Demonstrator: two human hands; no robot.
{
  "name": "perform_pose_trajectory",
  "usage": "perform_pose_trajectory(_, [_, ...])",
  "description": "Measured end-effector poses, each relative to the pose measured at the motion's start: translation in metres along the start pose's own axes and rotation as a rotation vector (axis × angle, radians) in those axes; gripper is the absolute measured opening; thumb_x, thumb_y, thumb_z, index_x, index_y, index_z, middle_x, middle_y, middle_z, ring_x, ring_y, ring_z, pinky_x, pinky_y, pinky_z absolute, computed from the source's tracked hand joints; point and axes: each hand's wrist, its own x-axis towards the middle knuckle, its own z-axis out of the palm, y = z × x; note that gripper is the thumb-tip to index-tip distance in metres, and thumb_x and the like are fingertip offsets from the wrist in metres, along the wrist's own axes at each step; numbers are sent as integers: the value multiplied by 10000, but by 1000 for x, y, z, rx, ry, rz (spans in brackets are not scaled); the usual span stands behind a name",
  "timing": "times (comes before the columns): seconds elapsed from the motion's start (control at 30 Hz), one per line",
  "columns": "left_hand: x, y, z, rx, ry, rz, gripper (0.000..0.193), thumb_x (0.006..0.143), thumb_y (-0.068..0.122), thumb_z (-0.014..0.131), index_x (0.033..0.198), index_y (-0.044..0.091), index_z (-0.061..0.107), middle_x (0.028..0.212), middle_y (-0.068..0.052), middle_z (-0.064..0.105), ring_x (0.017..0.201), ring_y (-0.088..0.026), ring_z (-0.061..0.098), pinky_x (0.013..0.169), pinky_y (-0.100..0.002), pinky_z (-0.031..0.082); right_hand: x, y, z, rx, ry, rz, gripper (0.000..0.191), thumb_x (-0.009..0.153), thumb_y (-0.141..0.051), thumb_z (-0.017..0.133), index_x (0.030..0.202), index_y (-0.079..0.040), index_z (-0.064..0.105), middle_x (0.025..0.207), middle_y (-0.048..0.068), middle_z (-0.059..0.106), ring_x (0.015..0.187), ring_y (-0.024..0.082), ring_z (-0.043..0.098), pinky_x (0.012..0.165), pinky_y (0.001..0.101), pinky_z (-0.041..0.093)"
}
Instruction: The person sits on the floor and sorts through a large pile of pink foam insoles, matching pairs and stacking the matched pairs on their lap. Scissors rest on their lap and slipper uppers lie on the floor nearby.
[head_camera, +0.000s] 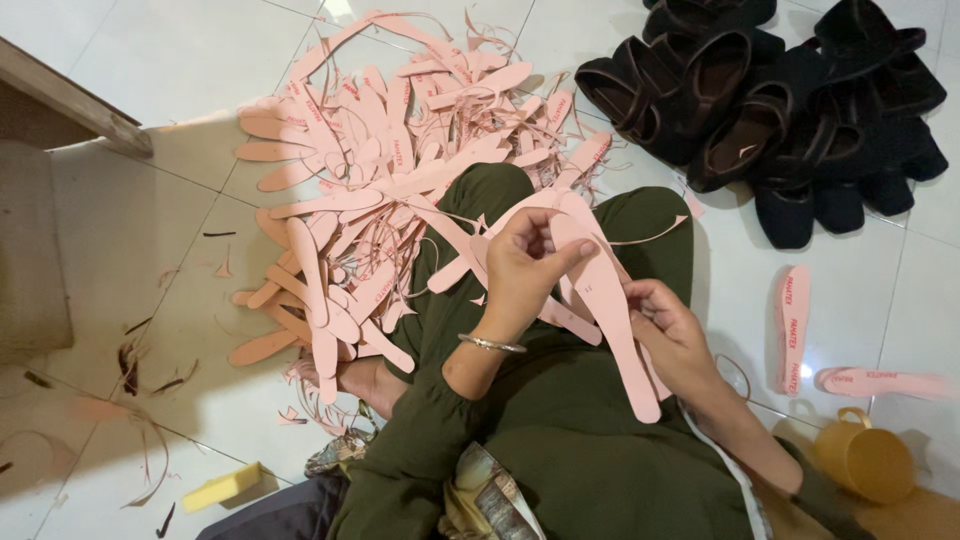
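Fingers of our left hand (525, 268) curl around the upper end of a pink shoe insole (605, 290), while our right hand (668, 330) pinches its side edge lower down. We hold it above our lap in dark green cloth. Beyond our knees, a heap of pink insoles (380, 190) covers the white tiled floor (150, 230); black sandals (780, 100) pile toward its far right corner.
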Motion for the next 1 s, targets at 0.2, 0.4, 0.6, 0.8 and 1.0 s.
perform_pose_trajectory(0.2, [-8, 7, 6, 299, 98, 96, 394, 858, 50, 875, 1181, -35, 667, 942, -57, 683, 828, -110, 611, 731, -265, 540, -3, 4, 3, 43, 32, 77, 222, 943, -35, 608, 1165, -19, 614, 1045, 55, 691, 928, 85, 651, 826, 241, 537])
perform_pose_trajectory(0.4, [-22, 10, 18, -33, 137, 22, 602, 1004, 369, 564, 1494, 77, 373, 1297, -70, 572, 1109, -192, 588, 958, -372, 506, 1, 8, 4, 85, 24, 26, 194, 956, -30, 684, 1132, -12, 606, 1028, 44, 683, 920, 78, 634, 823, 238, 525])
perform_pose_trajectory(0.6, [-30, -17, 20, -685, -206, -346, 858, 1080, 706, 223, 1592, 34, 371, 1182, -130, 627, 1129, -249, 634, 1046, -433, 529, 1, 12, 6, 301, -15, 110, 152, 982, -49, 641, 1109, -36, 558, 1010, 44, 680, 885, 66, 636, 778, 224, 533])
perform_pose_trajectory(0.8, [-28, -29, 13, -665, -131, -444, 937, 944, 779, 190, 1459, 37, 440, 1228, -145, 659, 1157, -277, 663, 1031, -450, 553, -3, -7, -10, 312, 18, 139, 106, 1041, -97, 600, 1105, -30, 549, 935, 127, 686, 777, 144, 686, 652, 274, 562])
perform_pose_trajectory(1.0, [-27, -30, 8, -718, -160, -351, 849, 974, 812, 194, 1197, 45, 480, 1234, -209, 643, 1115, -324, 673, 1016, -461, 565, -5, -26, -18, 384, 152, 71, 83, 1005, -76, 547, 1063, -39, 500, 970, 149, 688, 851, 193, 747, 749, 322, 639])
